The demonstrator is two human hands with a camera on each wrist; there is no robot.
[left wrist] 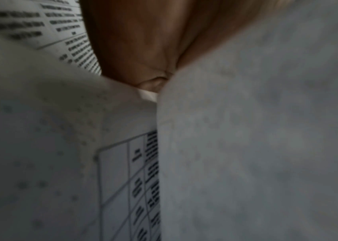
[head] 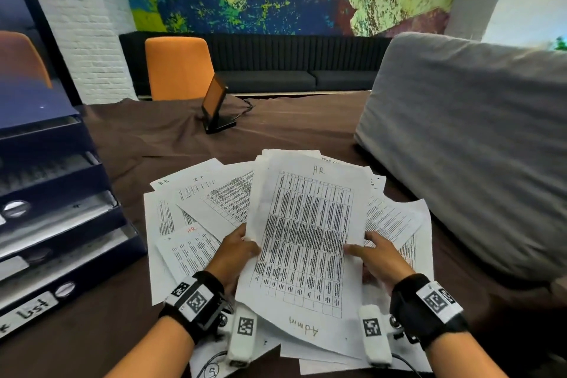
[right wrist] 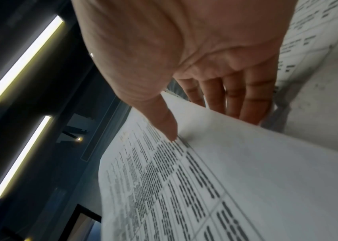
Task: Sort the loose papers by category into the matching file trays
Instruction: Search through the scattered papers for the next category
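A printed table sheet marked HR (head: 303, 233) is lifted above a spread pile of loose papers (head: 196, 202) on the brown table. My left hand (head: 236, 250) pinches its left edge, thumb on top; in the left wrist view the hand (left wrist: 143, 48) is wedged between paper sheets (left wrist: 246, 146). My right hand (head: 372, 253) holds the right edge, and its thumb (right wrist: 168, 125) lies on the printed sheet (right wrist: 195, 187) with the fingers (right wrist: 232, 99) underneath. A sheet marked Admin (head: 303, 331) lies just below. The dark blue stacked file trays (head: 55, 193) stand at the left.
A grey cushion (head: 466, 144) fills the right side of the table. A small tilted screen on a stand (head: 216, 107) sits at the far middle, with an orange chair (head: 178, 67) behind it. The brown tablecloth (head: 153, 138) shows between trays and papers.
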